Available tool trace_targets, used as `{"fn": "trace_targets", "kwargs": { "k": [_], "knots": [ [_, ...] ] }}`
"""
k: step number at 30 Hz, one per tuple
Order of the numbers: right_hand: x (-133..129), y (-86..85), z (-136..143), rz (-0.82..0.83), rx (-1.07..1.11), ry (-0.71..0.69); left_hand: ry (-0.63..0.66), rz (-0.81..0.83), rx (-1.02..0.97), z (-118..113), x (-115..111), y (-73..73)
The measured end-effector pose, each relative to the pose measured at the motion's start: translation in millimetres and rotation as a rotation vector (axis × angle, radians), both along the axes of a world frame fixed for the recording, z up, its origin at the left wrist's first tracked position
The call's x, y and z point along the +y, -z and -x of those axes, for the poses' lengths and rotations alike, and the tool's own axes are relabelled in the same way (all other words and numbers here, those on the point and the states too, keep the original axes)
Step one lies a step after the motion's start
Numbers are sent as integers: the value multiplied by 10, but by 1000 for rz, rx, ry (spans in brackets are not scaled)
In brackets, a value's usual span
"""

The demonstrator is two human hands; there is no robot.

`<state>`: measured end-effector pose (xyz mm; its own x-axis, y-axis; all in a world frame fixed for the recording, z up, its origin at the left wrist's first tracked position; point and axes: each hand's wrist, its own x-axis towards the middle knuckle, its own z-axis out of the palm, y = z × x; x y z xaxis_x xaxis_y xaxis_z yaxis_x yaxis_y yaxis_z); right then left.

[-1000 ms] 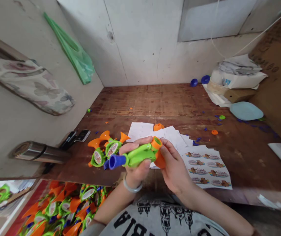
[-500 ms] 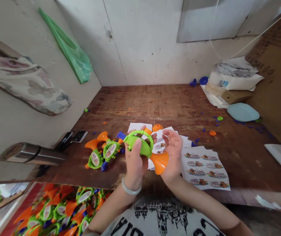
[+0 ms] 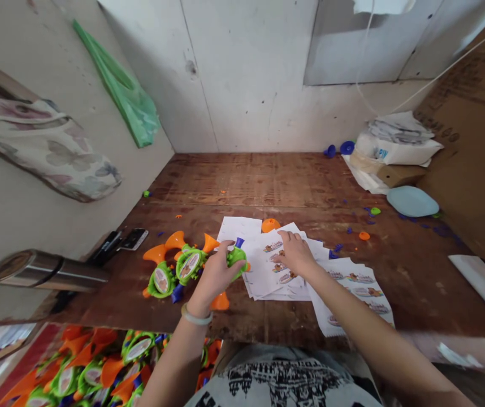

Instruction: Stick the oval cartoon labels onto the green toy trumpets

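Observation:
My left hand [image 3: 218, 269] grips a green toy trumpet [image 3: 236, 258] at the table, left of the sticker sheets. Its blue mouthpiece points up and away, and an orange bell [image 3: 220, 301] shows below the hand; my fingers hide the middle. My right hand [image 3: 297, 254] rests on the top sticker sheet [image 3: 263, 277], thumb and forefinger apart, fingertips beside the printed bear stickers. Whether a sticker is lifted I cannot tell. Two toy trumpets with oval stickers, one nearer [image 3: 161, 280] and one farther [image 3: 190, 264], lie left of my left hand.
More sticker sheets [image 3: 372, 294] fan out to the right. A box of finished-looking trumpets [image 3: 94, 373] stands below the table's left edge. A steel flask [image 3: 47, 270], a phone [image 3: 134, 239], an orange bell piece [image 3: 270, 225] and a pale blue plate [image 3: 412, 201] lie around.
The trumpet has moved down and left from between both hands, turned, and is now in my left hand at the table. My right hand has come down onto the sticker sheet.

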<state>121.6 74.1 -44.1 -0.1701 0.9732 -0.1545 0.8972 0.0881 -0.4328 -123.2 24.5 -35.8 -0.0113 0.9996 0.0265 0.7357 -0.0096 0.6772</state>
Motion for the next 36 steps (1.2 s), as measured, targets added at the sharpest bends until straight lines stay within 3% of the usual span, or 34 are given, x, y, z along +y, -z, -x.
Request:
{"fn": "trace_targets", "kwargs": {
  "k": [5,11,15,19,25,36],
  "knots": [
    [-9,0,-30,5,-101,22,91,6,149,-39,234,116],
    [24,30,-58,59,-132,38,165,-64,323,-131,414,43],
    [59,23,-62,26,-147,30,296,-74,375,-389,397,40],
    [59,14,-58,-2,-150,4,403,-9,395,-754,340,174],
    [12,12,-37,-43,-147,-18,430,66,398,-928,323,340],
    [134,116,-92,-34,-110,-56,356,142,361,-892,421,264]
  ]
}}
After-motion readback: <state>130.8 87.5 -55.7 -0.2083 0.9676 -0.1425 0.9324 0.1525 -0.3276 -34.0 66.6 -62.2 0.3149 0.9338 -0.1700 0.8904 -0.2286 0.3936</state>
